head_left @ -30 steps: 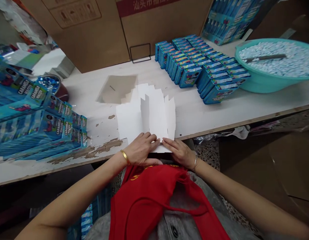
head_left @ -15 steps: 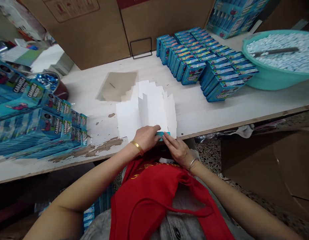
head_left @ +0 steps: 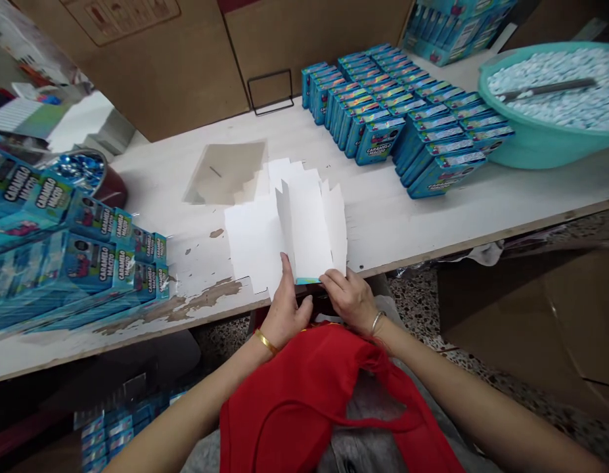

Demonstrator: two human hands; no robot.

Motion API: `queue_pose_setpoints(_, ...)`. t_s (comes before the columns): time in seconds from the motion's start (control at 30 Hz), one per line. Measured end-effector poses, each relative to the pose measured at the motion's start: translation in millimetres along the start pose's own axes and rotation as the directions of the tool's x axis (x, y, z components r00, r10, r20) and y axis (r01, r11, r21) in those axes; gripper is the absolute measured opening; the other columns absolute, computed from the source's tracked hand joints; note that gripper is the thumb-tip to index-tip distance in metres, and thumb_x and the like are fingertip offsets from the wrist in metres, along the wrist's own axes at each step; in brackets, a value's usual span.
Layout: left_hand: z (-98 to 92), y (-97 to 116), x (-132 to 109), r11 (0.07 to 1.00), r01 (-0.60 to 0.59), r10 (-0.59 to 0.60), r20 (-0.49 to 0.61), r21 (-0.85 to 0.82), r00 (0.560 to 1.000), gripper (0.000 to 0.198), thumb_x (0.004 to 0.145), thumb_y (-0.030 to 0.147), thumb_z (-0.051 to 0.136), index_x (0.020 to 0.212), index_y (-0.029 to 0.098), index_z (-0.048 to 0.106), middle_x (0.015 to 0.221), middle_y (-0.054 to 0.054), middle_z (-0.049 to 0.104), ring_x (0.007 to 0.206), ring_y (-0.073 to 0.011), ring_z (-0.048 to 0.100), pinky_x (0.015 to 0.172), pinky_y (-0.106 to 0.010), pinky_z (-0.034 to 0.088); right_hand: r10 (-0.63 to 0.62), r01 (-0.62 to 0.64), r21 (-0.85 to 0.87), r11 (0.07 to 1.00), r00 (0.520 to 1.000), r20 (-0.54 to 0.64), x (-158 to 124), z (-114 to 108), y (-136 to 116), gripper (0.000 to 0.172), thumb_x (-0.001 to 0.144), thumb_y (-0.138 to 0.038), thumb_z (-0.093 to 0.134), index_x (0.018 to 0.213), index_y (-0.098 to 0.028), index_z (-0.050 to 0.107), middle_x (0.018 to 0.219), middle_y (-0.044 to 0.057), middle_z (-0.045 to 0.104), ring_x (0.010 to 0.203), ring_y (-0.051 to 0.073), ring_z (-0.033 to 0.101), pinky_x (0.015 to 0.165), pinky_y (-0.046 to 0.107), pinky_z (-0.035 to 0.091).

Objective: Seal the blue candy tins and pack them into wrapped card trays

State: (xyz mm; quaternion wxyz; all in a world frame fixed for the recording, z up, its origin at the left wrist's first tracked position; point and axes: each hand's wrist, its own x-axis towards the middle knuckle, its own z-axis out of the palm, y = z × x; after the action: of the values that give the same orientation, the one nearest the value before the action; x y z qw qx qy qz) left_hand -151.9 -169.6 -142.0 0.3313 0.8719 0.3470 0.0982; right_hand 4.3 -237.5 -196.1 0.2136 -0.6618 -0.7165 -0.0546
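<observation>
A white cardboard blank [head_left: 311,223], partly folded with upright flaps, lies at the table's front edge. Its near end shows a narrow blue-green strip. My left hand [head_left: 287,312] is at the blank's near left corner, thumb and fingers apart, touching the fold beside the strip. At the near right corner, my right hand [head_left: 351,295] has its fingers closed on the cardboard edge. Behind the blank and to its left is a flat translucent sheet [head_left: 228,171] with a small dark mark.
Rows of blue candy boxes [head_left: 380,141] stand at the back right, beside a turquoise basin [head_left: 541,141] of pale pieces. Wrapped box stacks [head_left: 87,263] and a dark red bowl [head_left: 112,187] are on the left. A wire stand [head_left: 270,93] stands before large cartons [head_left: 314,39].
My left hand has opened and shifted left and down from the blue-green strip. My right hand's fingers have curled onto the near right corner. The near flap now looks raised, its strip narrower.
</observation>
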Motion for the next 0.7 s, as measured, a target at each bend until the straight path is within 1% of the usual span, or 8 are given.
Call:
queue_pose_setpoints(0.07,-16.9,9.5,6.3,0.986,-0.073,0.089,-0.106,0.148,0.99,0.094,0.086,0.016,0.043,0.14,0.017,-0.034,0.154,-0.023,0.012,0.141,-0.0306,0.024,0.109,-0.048,0.034,0.004,-0.003,-0.042,0.999,1.0,0.028,4.8,-5.4,-3.2,0.021,0.093,-0.018,0.045,0.09,-0.018,0.066,0.086,0.008,0.064,0.072,0.02,0.047,0.059,0.032,0.039)
queue_pose_setpoints(0.1,-24.6,15.0,11.2,0.966,-0.114,0.136,-0.082,0.233,0.987,0.091,0.086,0.014,0.042,0.142,0.018,-0.03,0.152,-0.023,0.02,0.139,-0.0297,0.028,0.108,-0.047,0.035,0.0,0.003,-0.055,0.998,0.999,0.039,6.3,-7.5,-4.1,0.022,0.093,-0.017,0.044,0.087,-0.018,0.065,0.084,0.008,0.062,0.071,0.02,0.046,0.059,0.032,0.038)
queue_pose_setpoints(0.17,-35.1,26.4,24.3,0.915,-0.196,0.151,0.151,0.352,0.977,0.086,0.085,0.008,0.038,0.145,0.017,-0.023,0.136,-0.021,0.047,0.125,-0.0261,0.048,0.1,-0.042,0.043,-0.003,0.006,-0.064,0.998,0.999,0.048,7.3,-9.5,-4.5,0.024,0.093,-0.015,0.041,0.085,-0.019,0.064,0.084,0.008,0.06,0.071,0.019,0.044,0.059,0.031,0.037)
queue_pose_setpoints(0.23,-37.9,36.3,39.4,0.867,-0.241,0.05,0.406,0.436,0.913,0.082,0.084,0.006,0.038,0.147,0.013,-0.013,0.11,-0.016,0.065,0.102,-0.0238,0.063,0.085,-0.036,0.049,0.004,-0.002,-0.057,0.998,0.999,0.044,6.4,-8.8,-4.0,0.028,0.093,-0.012,0.038,0.087,-0.018,0.064,0.084,0.009,0.059,0.071,0.02,0.044,0.058,0.031,0.036)
queue_pose_setpoints(0.3,-35.4,43.0,53.6,0.82,-0.248,-0.06,0.508,0.516,0.859,0.078,0.083,0.006,0.04,0.148,0.009,-0.005,0.095,-0.015,0.068,0.088,-0.0239,0.067,0.075,-0.034,0.05,0.021,-0.02,-0.043,0.999,0.999,0.035,5.1,-7.0,-3.4,0.03,0.093,-0.011,0.036,0.089,-0.017,0.065,0.083,0.01,0.058,0.071,0.02,0.045,0.057,0.031,0.035)
queue_pose_setpoints(0.37,-31.9,45.3,65.3,0.788,-0.257,-0.099,0.528,0.559,0.843,0.078,0.083,0.008,0.041,0.148,0.006,-0.002,0.091,-0.015,0.069,0.086,-0.0246,0.067,0.073,-0.033,0.049,0.033,-0.033,-0.021,0.999,0.999,0.031,4.4,-5.1,-3.3,0.03,0.093,-0.011,0.036,0.089,-0.017,0.065,0.081,0.01,0.057,0.071,0.02,0.046,0.057,0.031,0.036)
queue_pose_setpoints(0.5,-32.9,39.6,82.6,0.831,-0.256,-0.107,0.592,0.495,0.799,0.082,0.08,0.011,0.049,0.147,0.004,0.002,0.096,-0.015,0.07,0.094,-0.0253,0.066,0.075,-0.031,0.047,0.063,-0.063,0.02,0.998,0.998,0.002,3.8,0.9,-2.9,0.026,0.093,-0.015,0.04,0.095,-0.017,0.066,0.092,0.01,0.063,0.073,0.02,0.05,0.059,0.031,0.041)
queue_pose_setpoints(0.7,-47.2,23.3,104.9,0.917,-0.23,-0.085,0.724,0.325,0.684,0.083,0.077,0.018,0.058,0.145,0.007,0.013,0.095,-0.006,0.072,0.106,-0.0223,0.062,0.099,-0.036,0.036,0.068,-0.053,0.137,0.989,0.992,-0.103,-0.1,6.8,-4.6,0.034,0.092,-0.015,0.043,0.122,-0.022,0.056,0.126,0.012,0.057,0.087,0.022,0.059,0.071,0.034,0.051)
